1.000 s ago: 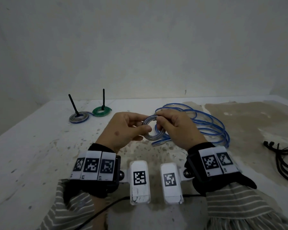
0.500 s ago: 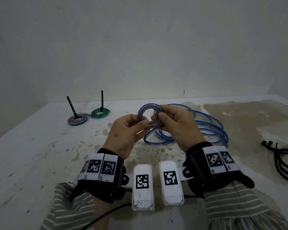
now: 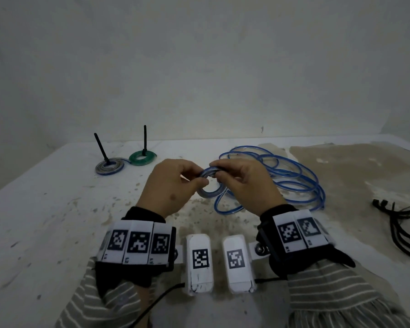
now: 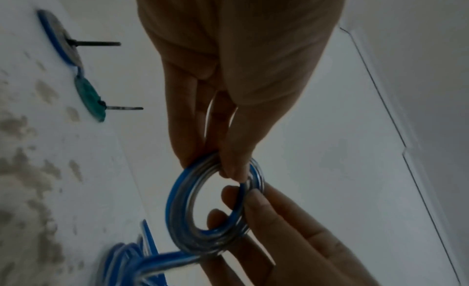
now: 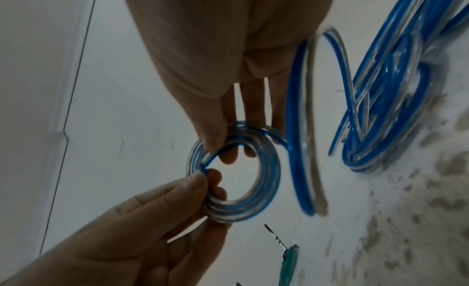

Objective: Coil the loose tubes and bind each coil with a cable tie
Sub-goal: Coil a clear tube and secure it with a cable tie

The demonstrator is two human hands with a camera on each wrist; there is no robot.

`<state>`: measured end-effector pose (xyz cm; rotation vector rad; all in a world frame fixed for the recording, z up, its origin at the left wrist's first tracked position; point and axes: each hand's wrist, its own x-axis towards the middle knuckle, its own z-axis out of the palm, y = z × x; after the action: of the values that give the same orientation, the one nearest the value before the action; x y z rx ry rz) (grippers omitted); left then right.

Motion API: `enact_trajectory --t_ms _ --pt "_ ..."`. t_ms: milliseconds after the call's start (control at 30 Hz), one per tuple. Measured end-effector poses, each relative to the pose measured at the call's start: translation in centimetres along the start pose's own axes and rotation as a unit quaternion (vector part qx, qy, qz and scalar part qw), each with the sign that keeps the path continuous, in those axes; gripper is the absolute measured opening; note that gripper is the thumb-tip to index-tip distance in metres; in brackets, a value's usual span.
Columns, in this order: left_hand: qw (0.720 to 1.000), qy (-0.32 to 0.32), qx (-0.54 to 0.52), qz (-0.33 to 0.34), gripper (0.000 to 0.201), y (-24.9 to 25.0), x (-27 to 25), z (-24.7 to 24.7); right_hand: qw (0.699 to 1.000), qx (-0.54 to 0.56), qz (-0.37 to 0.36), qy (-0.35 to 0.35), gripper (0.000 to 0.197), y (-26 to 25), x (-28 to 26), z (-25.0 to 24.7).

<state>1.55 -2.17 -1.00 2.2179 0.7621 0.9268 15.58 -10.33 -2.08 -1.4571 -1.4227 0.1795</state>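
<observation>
1. Both hands raised over the table (image 3: 45, 209), pinching one small coil (image 3: 208, 185) between them: left hand (image 3: 171, 185) with thumb and fingers clamped on the coil's left rim, right hand (image 3: 244, 183) with fingers curled over its far-right rim.
2. Seen from the left wrist: left hand (image 4: 228, 79) gripping the coil (image 4: 182, 206) at the top, right hand (image 4: 291, 230) pinching it from below. Seen from the right wrist: right hand (image 5: 228, 59) on top of the coil (image 5: 264, 180), left hand (image 5: 142, 220) at the lower left.
3. Coil of blue-and-clear tube, several turns wound flat, held clear of the table near its middle; ring tilted, opening facing roughly up and toward the camera in the head view.
4. Loose tube (image 3: 294, 181) trailing from the coil down to a heap of wide loops on the table, just right of the hands; heap stretched left to right.
5. No containers in view; everything lying straight on the table.
6. Counted: two bound coils at far left, one grey-blue coil (image 3: 109, 166) and one green coil (image 3: 142, 158), lying flat and touching at their rims; each with one black tie tail standing up, the grey-blue coil's tail leaning left, the green coil's upright.
7. One bunch of black cable ties (image 3: 402, 223) at the right edge, well apart from the hands; number not clear.
</observation>
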Motion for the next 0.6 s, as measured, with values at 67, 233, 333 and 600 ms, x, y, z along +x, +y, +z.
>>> enact_trajectory --t_ms 67,233,333,600 --pt "0.997 0.020 -0.067 -0.010 0.005 0.0 0.0 -0.1 1.000 0.019 0.015 0.016 0.022 -0.1 0.2 -0.2" --pt "0.962 0.070 -0.256 -0.070 0.010 0.1 0.1 0.4 0.994 0.093 0.058 0.007 0.027 -0.1 0.4 -0.6" --pt "0.944 0.087 -0.303 -0.093 0.012 0.0 0.2 0.7 0.991 0.122 0.055 0.009 0.024 0.0 0.4 -0.5" --pt "0.895 0.076 -0.419 -0.131 0.011 0.7 0.1 2.0 0.975 0.203 0.077 0.041 0.021 -0.3 0.4 -0.5"
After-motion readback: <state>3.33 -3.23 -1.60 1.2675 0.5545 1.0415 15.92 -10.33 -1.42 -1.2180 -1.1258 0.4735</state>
